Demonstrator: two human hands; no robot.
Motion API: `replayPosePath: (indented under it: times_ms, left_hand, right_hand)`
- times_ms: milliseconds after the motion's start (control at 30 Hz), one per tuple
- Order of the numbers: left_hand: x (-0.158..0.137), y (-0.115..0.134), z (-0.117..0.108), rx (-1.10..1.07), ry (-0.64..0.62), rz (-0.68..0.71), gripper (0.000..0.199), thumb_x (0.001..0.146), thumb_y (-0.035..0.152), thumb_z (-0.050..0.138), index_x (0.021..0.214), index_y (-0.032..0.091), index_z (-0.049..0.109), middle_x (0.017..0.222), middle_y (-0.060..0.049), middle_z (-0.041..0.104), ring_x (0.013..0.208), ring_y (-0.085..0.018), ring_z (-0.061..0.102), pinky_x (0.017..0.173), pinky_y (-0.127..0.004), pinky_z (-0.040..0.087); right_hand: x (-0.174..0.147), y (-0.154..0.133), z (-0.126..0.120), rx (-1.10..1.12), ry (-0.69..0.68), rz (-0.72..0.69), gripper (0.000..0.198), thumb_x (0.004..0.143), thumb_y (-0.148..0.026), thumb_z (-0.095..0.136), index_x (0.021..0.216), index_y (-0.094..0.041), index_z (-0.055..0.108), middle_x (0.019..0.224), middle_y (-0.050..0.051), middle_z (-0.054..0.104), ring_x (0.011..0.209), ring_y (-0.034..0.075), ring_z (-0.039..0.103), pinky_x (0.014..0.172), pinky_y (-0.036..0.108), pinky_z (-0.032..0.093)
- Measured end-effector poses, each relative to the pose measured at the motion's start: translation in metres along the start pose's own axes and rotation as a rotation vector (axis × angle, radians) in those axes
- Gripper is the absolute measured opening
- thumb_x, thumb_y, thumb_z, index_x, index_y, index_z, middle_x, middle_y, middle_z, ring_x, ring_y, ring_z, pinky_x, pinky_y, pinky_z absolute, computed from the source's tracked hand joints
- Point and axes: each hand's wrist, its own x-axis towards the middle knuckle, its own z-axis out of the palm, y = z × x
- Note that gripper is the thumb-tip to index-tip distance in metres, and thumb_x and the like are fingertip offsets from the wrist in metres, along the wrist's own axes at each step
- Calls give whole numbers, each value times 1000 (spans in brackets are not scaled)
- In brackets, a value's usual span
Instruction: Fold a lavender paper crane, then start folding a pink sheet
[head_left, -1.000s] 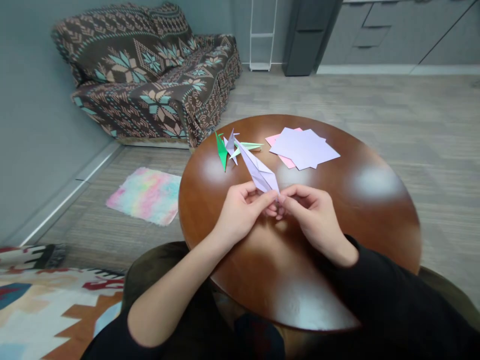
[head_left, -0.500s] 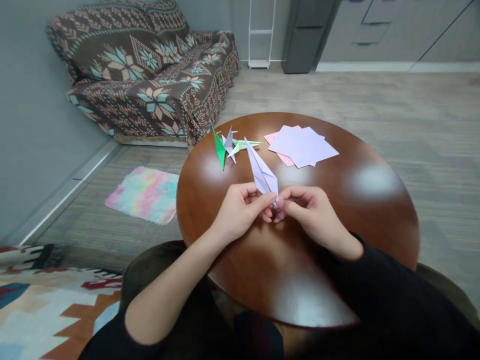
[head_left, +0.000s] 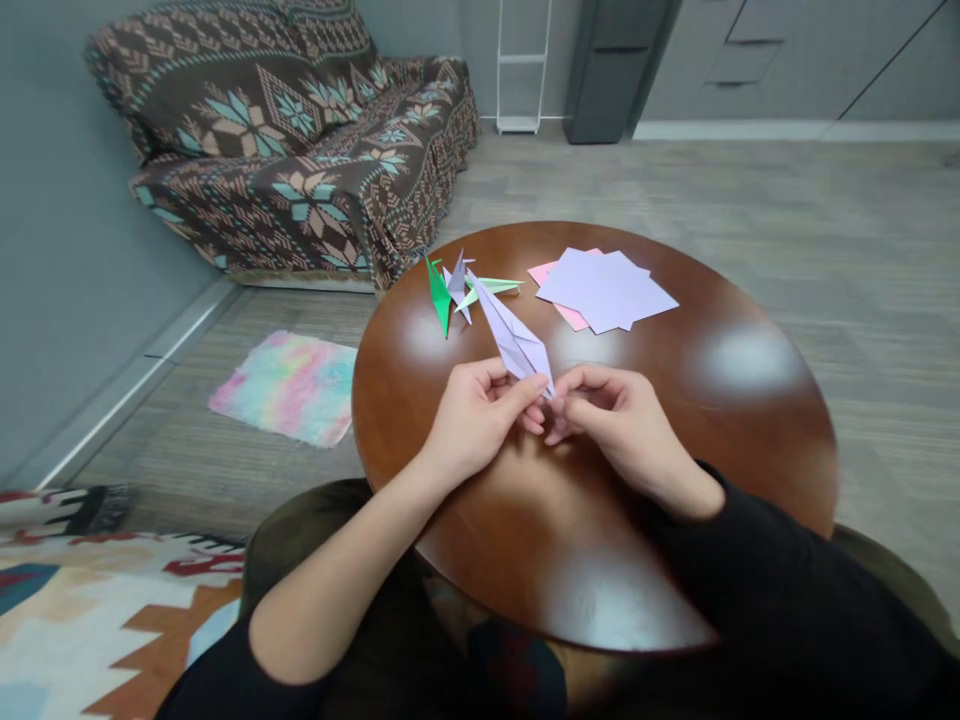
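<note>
A round brown surface (head_left: 750,440) lies beneath the work. Above it is a folded purple paper (head_left: 514,335): probably light, stiff along its creases, easily torn; best pinched at the layered lower end. Shape: slender, pointed. The left grip (head_left: 480,415) is closed on its lower part; the right grip (head_left: 619,415) is drawn together at the tip, hold uncertain. Beyond the left grip: paper birds (head_left: 439,300); beyond the right: paper sheets (head_left: 607,290).

White glare patches the glossy table (head_left: 525,510); outer edges look soft.
</note>
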Motion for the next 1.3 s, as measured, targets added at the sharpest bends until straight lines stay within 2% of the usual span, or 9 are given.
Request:
replayPosePath:
  times_ms: [133, 233, 333, 633, 833, 1033, 1200, 1233, 1300]
  left_hand:
    - [3, -3, -5, 0, 65, 48, 33, 75, 41, 89, 74, 12, 71, 63, 1, 68, 49, -9, 61, 49, -19, 52]
    - [1, -2, -2, -38, -18, 17, 31, 74, 38, 90, 76, 13, 72, 61, 1, 67, 50, -9, 61, 50, -19, 52]
    - [-2, -1, 2, -66, -82, -3, 28, 75, 34, 90, 79, 12, 73, 61, 1, 68, 50, -9, 62, 52, -19, 53]
    - [-1, -6, 0, -112, -8, -35, 27, 76, 35, 88, 81, 13, 73, 65, 0, 70, 54, -9, 64, 55, -19, 55]
    - [-2, -3, 1, -40, -47, -20, 30, 74, 36, 89, 79, 12, 72, 68, -2, 72, 56, -11, 65, 57, -22, 56]
    - [-4, -2, 2, 52, 15, 12, 31, 78, 41, 85, 77, 13, 72, 67, -3, 71, 55, -12, 64, 57, -24, 55]
    - [2, -4, -6, -3, 123, 87, 25, 81, 36, 81, 75, 16, 67, 62, 1, 64, 52, -9, 56, 55, -22, 51]
    - [3, -4, -8, -9, 116, 87, 24, 81, 35, 80, 76, 16, 67, 62, 2, 63, 52, -9, 55, 54, -21, 49]
    - [2, -2, -12, -2, -14, 6, 21, 81, 34, 77, 77, 16, 67, 63, 1, 62, 52, -10, 55, 50, -22, 46]
  right_hand:
    - [1, 5, -4, -1, 15, 38, 5, 77, -19, 75, 74, -17, 71, 61, -2, 67, 53, 13, 66, 57, 26, 57]
    - [1, 7, -6, 23, -29, 9, 13, 85, -29, 75, 81, -17, 74, 67, 0, 69, 61, 14, 66, 66, 30, 59]
    - [1, 7, -5, -33, -44, -5, 19, 86, -35, 77, 83, -16, 74, 69, 2, 72, 64, 15, 66, 66, 30, 55]
    - [-1, 0, 2, -191, 44, -62, 14, 81, -28, 74, 74, -17, 71, 61, 2, 70, 57, 14, 60, 59, 27, 48]
    - [1, 6, 1, -75, 21, -7, 15, 80, -29, 76, 73, -18, 69, 61, 1, 69, 56, 13, 58, 57, 27, 46]
    - [2, 6, 2, -25, 52, 81, 9, 73, -19, 72, 67, -19, 66, 53, -2, 62, 52, 12, 53, 54, 26, 42]
    - [0, 5, -3, -18, 8, 143, 5, 70, -16, 68, 66, -18, 68, 52, -3, 58, 50, 11, 50, 53, 26, 41]
    - [0, 4, -4, 0, 10, 145, 5, 71, -17, 69, 66, -18, 68, 54, -3, 59, 51, 11, 51, 54, 26, 41]
    - [1, 1, -5, 84, 71, 107, 5, 73, -21, 74, 72, -19, 69, 65, -1, 66, 58, 12, 58, 58, 26, 46]
